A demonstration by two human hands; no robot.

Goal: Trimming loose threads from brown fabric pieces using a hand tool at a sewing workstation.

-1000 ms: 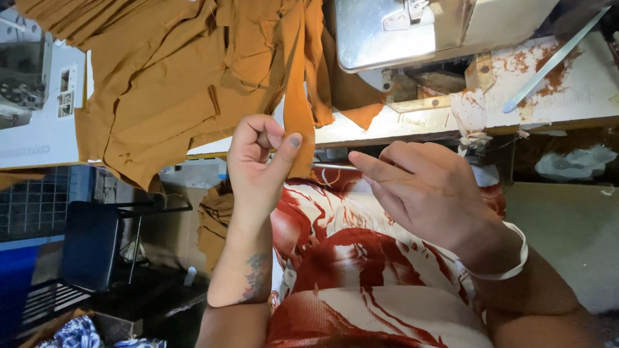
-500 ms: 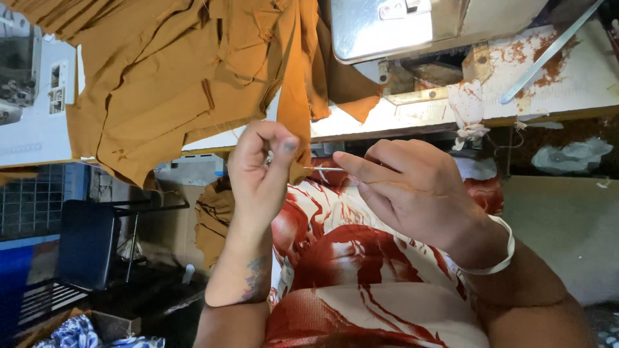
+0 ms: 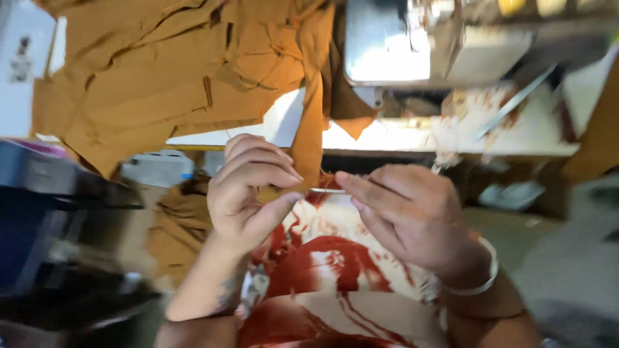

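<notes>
Bench: pale sewing table (image 3: 290, 122) draped with brown cloth (image 3: 167, 77); sewing machine (image 3: 400, 45) behind
Left hand (image 3: 248, 193): pinching thin white thread (image 3: 327, 191)
Right hand (image 3: 412, 219): fingertips closed on thread's other end; thread taut between hands

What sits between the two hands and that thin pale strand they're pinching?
Nothing visible. The left hand and right hand pinch the strand directly at either end, with the brown cloth hanging just behind it.
</notes>
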